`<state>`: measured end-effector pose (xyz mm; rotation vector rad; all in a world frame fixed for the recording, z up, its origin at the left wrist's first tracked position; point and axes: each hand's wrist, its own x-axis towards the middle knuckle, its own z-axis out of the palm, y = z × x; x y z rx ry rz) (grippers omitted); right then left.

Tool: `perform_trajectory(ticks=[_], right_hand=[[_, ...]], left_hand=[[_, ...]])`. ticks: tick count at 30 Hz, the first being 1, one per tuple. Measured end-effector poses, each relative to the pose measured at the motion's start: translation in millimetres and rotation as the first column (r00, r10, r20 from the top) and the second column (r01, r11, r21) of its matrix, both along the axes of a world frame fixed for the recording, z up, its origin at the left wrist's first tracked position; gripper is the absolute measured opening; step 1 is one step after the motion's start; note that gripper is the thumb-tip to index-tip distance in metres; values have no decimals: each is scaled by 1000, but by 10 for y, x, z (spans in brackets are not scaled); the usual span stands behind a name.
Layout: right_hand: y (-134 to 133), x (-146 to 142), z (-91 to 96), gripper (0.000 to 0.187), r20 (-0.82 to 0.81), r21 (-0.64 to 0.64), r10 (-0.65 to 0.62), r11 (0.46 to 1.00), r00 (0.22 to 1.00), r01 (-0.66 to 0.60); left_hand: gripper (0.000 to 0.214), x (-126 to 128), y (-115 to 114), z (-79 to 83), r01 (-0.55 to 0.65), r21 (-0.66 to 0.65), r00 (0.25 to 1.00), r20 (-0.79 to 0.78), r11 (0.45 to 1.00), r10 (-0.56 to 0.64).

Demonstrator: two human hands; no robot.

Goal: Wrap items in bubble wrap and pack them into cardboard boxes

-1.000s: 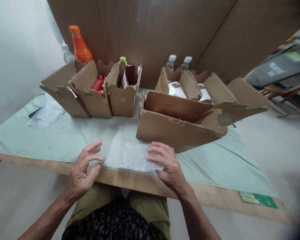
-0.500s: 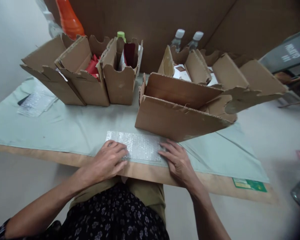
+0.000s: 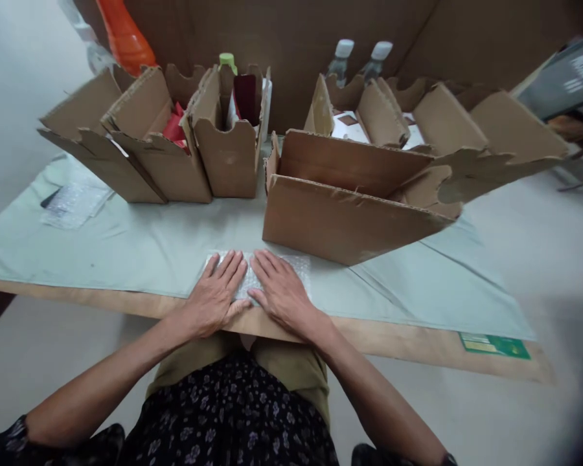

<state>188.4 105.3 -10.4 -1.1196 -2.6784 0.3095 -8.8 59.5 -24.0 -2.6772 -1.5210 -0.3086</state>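
Note:
A flat rectangle of clear bubble wrap (image 3: 298, 264) lies on the pale green cloth near the table's front edge. Both palms press down on it. My left hand (image 3: 218, 290) covers its left part, fingers stretched forward. Just to the right, my right hand (image 3: 282, 289) lies flat over the middle, fingers extended, and the two thumbs almost meet. Whether anything is inside the wrap is hidden by the hands. Right behind the wrap stands an open cardboard box (image 3: 350, 220), turned at an angle.
Cardboard bins stand at the back left, one holding red items (image 3: 175, 126), and at the back right, some with white boxes (image 3: 350, 127). More bubble wrap (image 3: 75, 200) lies at the left. Clear bottles (image 3: 339, 63) and an orange bottle (image 3: 129, 39) stand behind. A green packet (image 3: 495, 345) is at the front right.
My right hand has slid left from the wrap's right end onto its middle and now lies flat. My left hand has flattened, its fingers pointing forward. The view has shifted slightly.

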Motion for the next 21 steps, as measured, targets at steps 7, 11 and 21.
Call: perform_trajectory(ticks=[7, 11, 21], right_hand=[[-323, 928, -129, 57, 68, 164, -270, 953, 961, 256], [-415, 863, 85, 46, 12, 234, -366, 906, 930, 354], [-244, 586, -150, 45, -53, 128, -156, 978, 986, 162]], left_hand=[[69, -145, -10, -7, -37, -126, 999, 2, 991, 38], [60, -46, -52, 171, -13, -66, 995, 93, 998, 19], [59, -145, 65, 61, 78, -207, 996, 55, 975, -68]])
